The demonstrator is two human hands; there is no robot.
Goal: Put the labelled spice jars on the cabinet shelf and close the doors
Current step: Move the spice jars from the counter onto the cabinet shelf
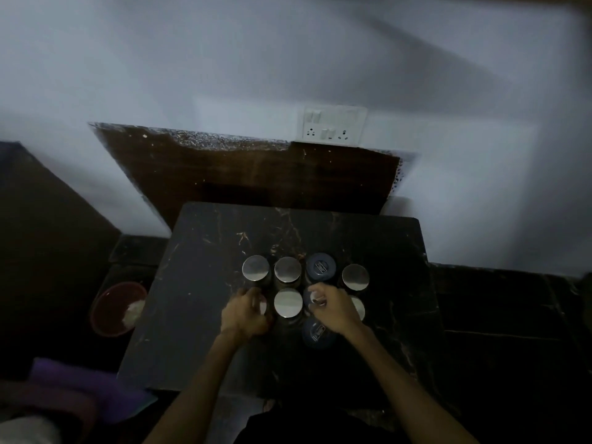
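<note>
Several spice jars stand in two rows on a dark marble table (198, 283). Silver-lidded jars (255, 267) (287, 269) (355, 276) and a blue-lidded jar (320, 266) form the far row. In the near row a silver-lidded jar (288, 302) stands between my hands, and another blue-lidded jar (317, 332) sits closest to me. My left hand (245, 312) is closed over a silver-lidded jar (263, 307) at the near row's left end. My right hand (331, 307) grips a jar lid (311, 298) from above. A further silver lid (358, 307) shows right of that hand. No cabinet is in view.
A dark wooden panel (256, 177) leans on the white wall behind the table, under a switch and socket plate (333, 125). A red bowl (117, 309) sits on the floor at the left. Purple cloth (89, 386) lies at the lower left.
</note>
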